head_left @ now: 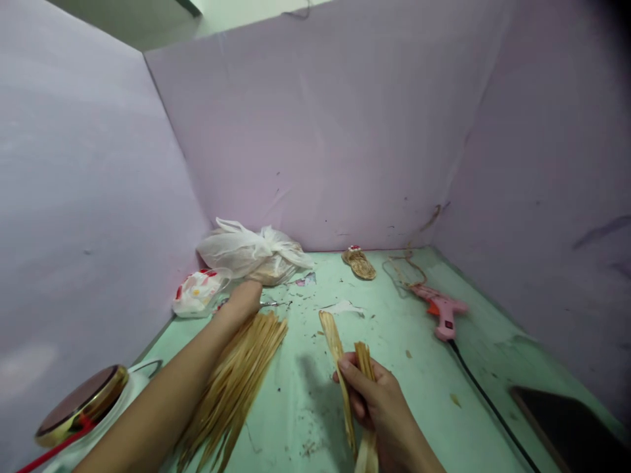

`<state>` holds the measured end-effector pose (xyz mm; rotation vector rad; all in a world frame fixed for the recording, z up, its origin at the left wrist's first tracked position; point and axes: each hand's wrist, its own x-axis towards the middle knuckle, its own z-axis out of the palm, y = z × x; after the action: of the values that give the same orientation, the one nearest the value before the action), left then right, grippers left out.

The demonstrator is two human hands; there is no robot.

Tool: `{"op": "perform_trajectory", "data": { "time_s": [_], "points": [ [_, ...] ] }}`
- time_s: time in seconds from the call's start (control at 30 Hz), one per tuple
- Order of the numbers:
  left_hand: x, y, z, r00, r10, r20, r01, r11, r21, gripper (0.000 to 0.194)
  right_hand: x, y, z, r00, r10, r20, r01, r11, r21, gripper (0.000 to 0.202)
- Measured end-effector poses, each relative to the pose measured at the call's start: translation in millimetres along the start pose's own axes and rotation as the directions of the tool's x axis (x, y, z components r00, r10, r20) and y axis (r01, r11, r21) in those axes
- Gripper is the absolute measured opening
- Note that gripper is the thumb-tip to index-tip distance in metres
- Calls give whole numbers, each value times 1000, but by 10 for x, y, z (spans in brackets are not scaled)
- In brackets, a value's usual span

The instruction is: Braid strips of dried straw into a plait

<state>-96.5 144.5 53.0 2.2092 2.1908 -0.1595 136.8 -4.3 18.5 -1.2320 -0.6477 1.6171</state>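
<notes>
My right hand point(372, 397) is closed around flat, dried, straw-coloured strips point(363, 361), with one longer strip point(331, 328) pinched at the thumb and angled away to the left. My left arm reaches across a bundle of similar dried strips point(236, 387) lying on the table. The left hand point(249, 290) is bent down at the far end of the bundle, its fingers hidden. Right beside it a thin metal tool point(273, 303), perhaps scissors, pokes out; whether the hand grips it cannot be seen.
A knotted white plastic bag point(251, 249) and a tissue pack point(197, 292) stand back left. A small woven slipper point(359, 263) lies near the back wall. At right are a pink glue gun point(444, 312) with its cord and a dark flat device point(566, 427). A gold-rimmed round object point(81, 404) sits front left.
</notes>
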Motion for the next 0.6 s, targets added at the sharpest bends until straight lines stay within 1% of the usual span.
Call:
{"op": "perform_trajectory", "data": {
  "time_s": [0.07,0.13,0.23,0.3,0.37,0.43,0.53,0.6],
  "points": [
    [40,2,96,997,2,73,-8,997,81,32,14,14,2,1000,3,9,-3,1000,11,39],
    [60,-6,138,990,4,141,-24,989,145,32,19,20,3,1000,13,21,-13,1000,16,39],
    [57,-25,121,977,7,211,-52,977,207,32,2,-1,8,999,21,33,-21,999,24,37],
    [23,-23,81,975,12,220,-64,971,230,32,-22,-31,18,999,21,35,-22,999,32,35],
    [-34,-3,25,980,28,195,-76,967,243,32,-47,-61,33,999,21,31,-22,999,41,34],
    [-96,27,-48,988,49,144,-84,965,250,31,-67,-79,46,999,20,27,-21,999,47,33],
    [-165,74,-174,997,75,29,-80,965,250,24,-75,-81,51,1000,14,19,-14,999,41,31],
    [-192,94,-257,995,83,-51,-69,968,241,26,-67,-77,45,1000,14,19,-15,999,34,30]
  ]
}}
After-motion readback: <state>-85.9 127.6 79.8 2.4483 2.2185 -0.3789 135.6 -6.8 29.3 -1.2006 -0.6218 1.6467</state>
